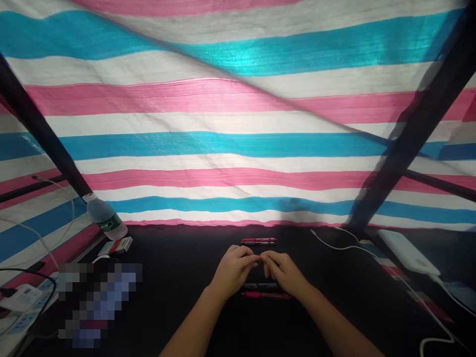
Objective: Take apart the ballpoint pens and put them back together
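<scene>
My left hand (234, 270) and my right hand (284, 272) meet over a black table (178, 287), fingertips pinched together around something small that I cannot make out. Two pens (258, 241), one pink and one pale, lie side by side just beyond my hands. Under my wrists lie a dark pen (260, 286) and a pink pen (266, 295), partly hidden by my hands.
A striped pink, white and blue cloth (238, 148) hangs behind the table. A water bottle (106, 218) and a small box (117, 245) sit at back left. A power strip (20, 300) lies at far left. A white power bank (407, 253) with cables rests at right.
</scene>
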Demonstrator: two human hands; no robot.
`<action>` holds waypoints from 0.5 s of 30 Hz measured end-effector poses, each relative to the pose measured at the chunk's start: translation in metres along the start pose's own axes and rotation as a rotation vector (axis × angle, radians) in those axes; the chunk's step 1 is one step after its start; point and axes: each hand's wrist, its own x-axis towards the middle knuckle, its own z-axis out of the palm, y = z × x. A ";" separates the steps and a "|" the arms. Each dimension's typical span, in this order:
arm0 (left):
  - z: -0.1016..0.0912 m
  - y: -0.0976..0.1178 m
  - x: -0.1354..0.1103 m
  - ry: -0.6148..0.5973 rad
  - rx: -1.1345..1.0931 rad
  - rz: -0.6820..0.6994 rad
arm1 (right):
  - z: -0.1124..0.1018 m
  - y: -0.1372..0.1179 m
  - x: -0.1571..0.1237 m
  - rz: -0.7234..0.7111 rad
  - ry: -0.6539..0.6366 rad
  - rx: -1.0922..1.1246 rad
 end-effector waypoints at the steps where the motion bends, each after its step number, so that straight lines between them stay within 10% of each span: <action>1: -0.001 0.001 0.000 0.003 0.039 0.012 | 0.001 0.000 0.000 0.011 0.009 0.037; 15: -0.001 -0.001 0.000 0.091 0.074 -0.011 | 0.000 0.003 0.003 0.025 0.160 -0.047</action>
